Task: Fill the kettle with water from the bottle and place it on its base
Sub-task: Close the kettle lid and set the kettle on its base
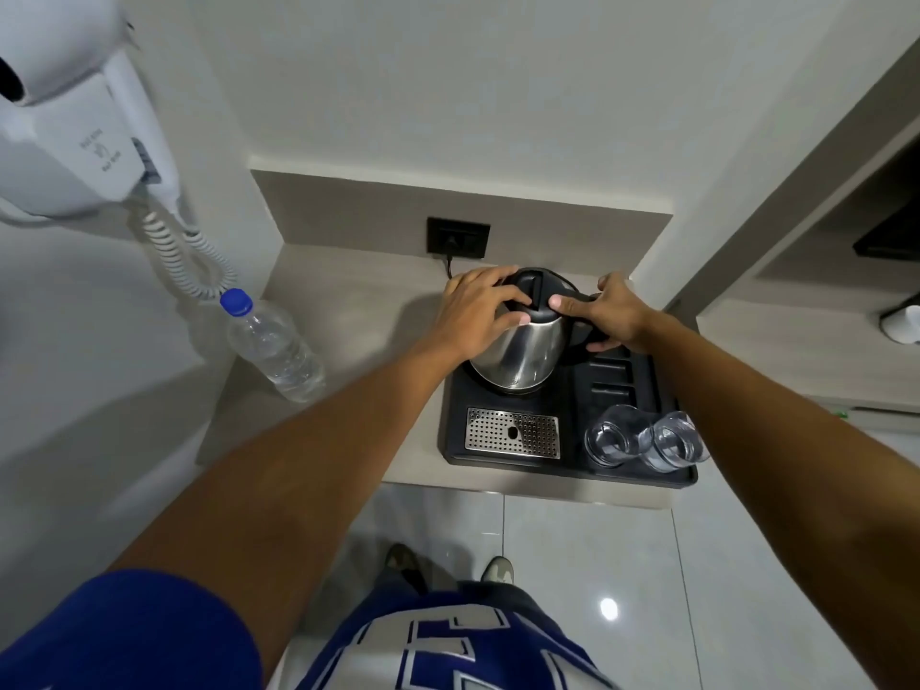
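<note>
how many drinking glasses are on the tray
2: one glass and a second glass side by side at the black tray's front right corner. None seem hidden.

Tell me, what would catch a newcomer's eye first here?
Two bare arms reach in to the steel kettle at the back of a black tray: the left hand lies over its lid and the right hand grips its handle. Left of the tray a capped water bottle stands on the counter. Two glasses sit at the tray's front right corner.
</note>
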{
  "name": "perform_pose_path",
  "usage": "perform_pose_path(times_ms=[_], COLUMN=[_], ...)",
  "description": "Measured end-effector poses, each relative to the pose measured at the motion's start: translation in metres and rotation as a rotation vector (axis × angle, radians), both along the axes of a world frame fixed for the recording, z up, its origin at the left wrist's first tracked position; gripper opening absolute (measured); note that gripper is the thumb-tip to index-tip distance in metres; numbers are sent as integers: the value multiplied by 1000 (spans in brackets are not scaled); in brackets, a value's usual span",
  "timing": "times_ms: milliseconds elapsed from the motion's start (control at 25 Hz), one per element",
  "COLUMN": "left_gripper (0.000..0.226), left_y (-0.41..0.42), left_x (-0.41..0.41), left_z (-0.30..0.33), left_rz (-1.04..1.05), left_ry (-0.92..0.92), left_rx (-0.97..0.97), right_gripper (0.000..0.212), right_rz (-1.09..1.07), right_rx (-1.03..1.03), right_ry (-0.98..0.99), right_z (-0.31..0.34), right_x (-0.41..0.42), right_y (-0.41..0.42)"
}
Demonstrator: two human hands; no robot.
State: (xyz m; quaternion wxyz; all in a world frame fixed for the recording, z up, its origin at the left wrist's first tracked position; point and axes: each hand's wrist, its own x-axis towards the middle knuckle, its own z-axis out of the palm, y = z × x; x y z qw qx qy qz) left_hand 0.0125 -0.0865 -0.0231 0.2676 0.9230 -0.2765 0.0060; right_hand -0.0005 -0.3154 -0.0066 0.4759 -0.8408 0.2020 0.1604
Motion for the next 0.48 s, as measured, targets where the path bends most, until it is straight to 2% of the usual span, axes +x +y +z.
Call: perform_pose_path(times_ms=[120,240,280,360,480], left_gripper=[30,29,29,29,30], left_y=[-6,-11,-12,-15,-16], left_x=[1,-5,-7,-9,-11], left_z=[3,3,3,3,6], left_rz=[42,53,60,84,111], left_ry=[42,86,90,97,97], left_rx=[8,11,12,4,27], right_gripper=[114,117,112,91,36], right_rz=[33,92,115,122,28], right_rx=[-20,1,1,31,222], right_ry=[2,59,75,79,14], right_z=[2,0,-1,-4,-11], right_x=[8,6,5,4,1], right_y=[-4,-11,-13,-16,-26])
